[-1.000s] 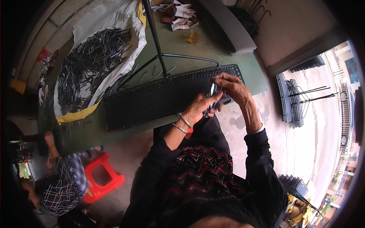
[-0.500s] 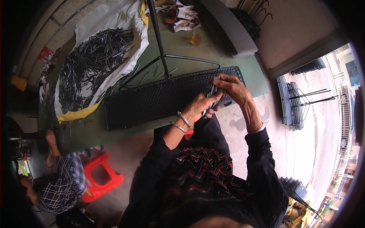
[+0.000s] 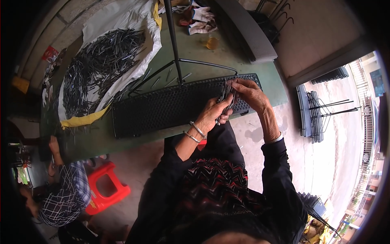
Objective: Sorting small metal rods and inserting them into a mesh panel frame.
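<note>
While hands stay put, left hand (image 3: 211, 116) and right hand (image 3: 252, 94) still pinching metal pins (image 3: 224, 101) over black perforated tray (image 3: 162, 110).

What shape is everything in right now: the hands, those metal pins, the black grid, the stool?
Left hand: closed around a bundle of metal pins.
Right hand: fingers pinching the top of the same bundle.
Black perforated panel: lying flat on the green table.
Pile of pins: loose, spread on a white sheet.
Red stool: upright, unoccupied.
</note>
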The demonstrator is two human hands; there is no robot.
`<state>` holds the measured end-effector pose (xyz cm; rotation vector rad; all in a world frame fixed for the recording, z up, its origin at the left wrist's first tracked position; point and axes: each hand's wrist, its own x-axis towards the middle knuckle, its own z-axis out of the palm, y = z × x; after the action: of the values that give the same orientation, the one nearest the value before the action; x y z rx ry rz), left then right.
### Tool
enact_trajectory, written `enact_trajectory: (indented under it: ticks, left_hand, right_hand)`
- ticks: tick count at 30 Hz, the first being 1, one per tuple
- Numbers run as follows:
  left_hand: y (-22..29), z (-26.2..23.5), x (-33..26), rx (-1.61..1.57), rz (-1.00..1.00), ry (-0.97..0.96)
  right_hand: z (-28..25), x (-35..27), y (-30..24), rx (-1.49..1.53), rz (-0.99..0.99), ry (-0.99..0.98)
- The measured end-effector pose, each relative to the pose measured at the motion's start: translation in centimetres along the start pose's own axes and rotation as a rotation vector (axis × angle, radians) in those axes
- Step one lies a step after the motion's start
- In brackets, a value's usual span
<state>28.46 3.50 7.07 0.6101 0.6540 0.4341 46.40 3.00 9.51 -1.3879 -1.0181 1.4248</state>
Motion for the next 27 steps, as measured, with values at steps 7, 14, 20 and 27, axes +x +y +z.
enact_trajectory:
  ticks: [7, 14, 20, 27]
  left_hand:
    - [0.3, -0.5, 0.3, 0.053, -0.034, -0.057]
    - [0.5, -1.0, 0.8, -0.007, -0.036, -0.034]
    - [0.5, -0.9, 0.9, -0.022, 0.001, -0.036]
    - [0.5, -1.5, 1.6, 0.139, 0.075, 0.022]
  right_hand:
    - [0.6, 0.3, -0.6, -0.014, 0.002, -0.100]
    - [1.3, 1.5, -1.1, -0.215, -0.027, -0.030]
    - [1.5, 2.0, -1.2, -0.176, -0.043, -0.063]
    - [0.9, 2.5, -1.6, -0.265, -0.142, 0.052]
